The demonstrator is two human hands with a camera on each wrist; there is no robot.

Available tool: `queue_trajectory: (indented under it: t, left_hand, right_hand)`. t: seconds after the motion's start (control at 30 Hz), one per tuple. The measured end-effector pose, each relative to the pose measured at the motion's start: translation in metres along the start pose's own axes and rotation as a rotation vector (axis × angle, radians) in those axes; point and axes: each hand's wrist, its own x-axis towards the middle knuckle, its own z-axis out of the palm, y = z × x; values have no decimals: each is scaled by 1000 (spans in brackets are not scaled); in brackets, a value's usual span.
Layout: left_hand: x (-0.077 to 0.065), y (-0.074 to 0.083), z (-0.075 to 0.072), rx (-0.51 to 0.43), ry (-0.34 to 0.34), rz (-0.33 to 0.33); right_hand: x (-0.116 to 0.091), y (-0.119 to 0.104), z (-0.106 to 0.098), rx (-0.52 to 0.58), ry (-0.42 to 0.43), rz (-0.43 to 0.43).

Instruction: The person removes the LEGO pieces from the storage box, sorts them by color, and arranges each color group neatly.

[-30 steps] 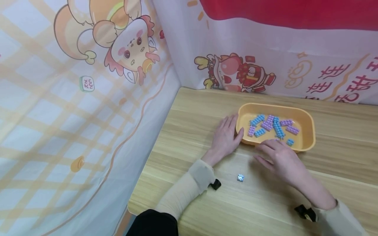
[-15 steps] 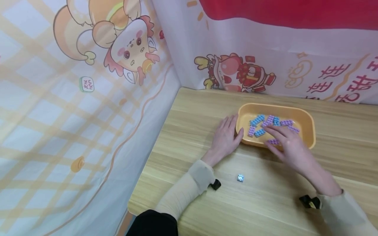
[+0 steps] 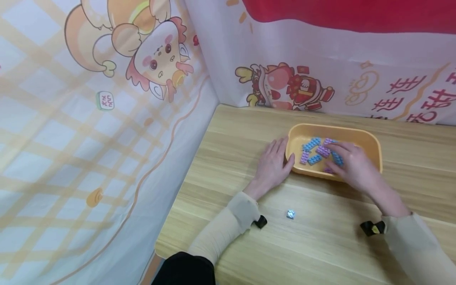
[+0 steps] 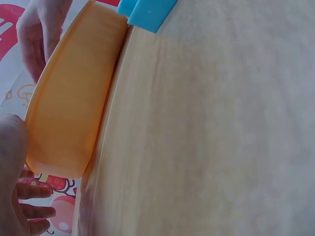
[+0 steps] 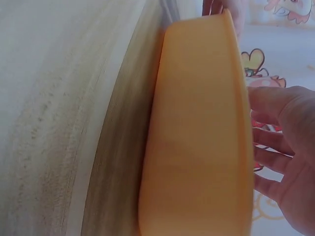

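"Where is the left hand (image 3: 272, 164)?"

"It rests against the left end of the orange tray (image 3: 342, 132), with its fingers extended."

"And the right hand (image 3: 356, 166)?"

"It reaches into the tray, its thumb and fingers apart, near a purple brick (image 3: 323, 151). Whether they touch it, I cannot tell."

"Is some brick outside?"

"Yes, one small blue brick (image 3: 290, 214) lies on the table (image 3: 228, 158), in front of the tray."

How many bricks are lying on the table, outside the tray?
1: a blue brick, on the near side of the tray. The left hand or right hand may hide others.
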Motion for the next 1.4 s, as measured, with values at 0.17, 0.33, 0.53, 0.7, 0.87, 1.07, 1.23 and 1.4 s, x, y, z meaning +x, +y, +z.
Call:
queue_trajectory:
  t: [0.17,0.33,0.53,0.7,0.87,1.07,1.23,1.4]
  left_hand:
    - [1,0,0,1,-13,-5]
    - [1,1,-1,-9,-24,-9]
    - [0,0,0,-16,-21,-4]
    - [0,0,-1,-23,-23,-10]
    - [1,0,-1,-17,-38,-16]
    - [1,0,0,-9,-35,-14]
    - [1,0,-1,-10,-35,-8]
    - [2,0,-1,-6,-40,-10]
  right_hand:
    - [3,10,5,24,-80,89]
    - [6,20,10,60,-180,182]
    - [11,27,15,146,-255,252]
    - [17,32,18,178,-290,249]
    - [23,32,21,186,-374,263]
    - [30,29,24,181,-446,295]
    - [30,31,27,128,-416,240]
    - [30,35,28,112,-400,218]
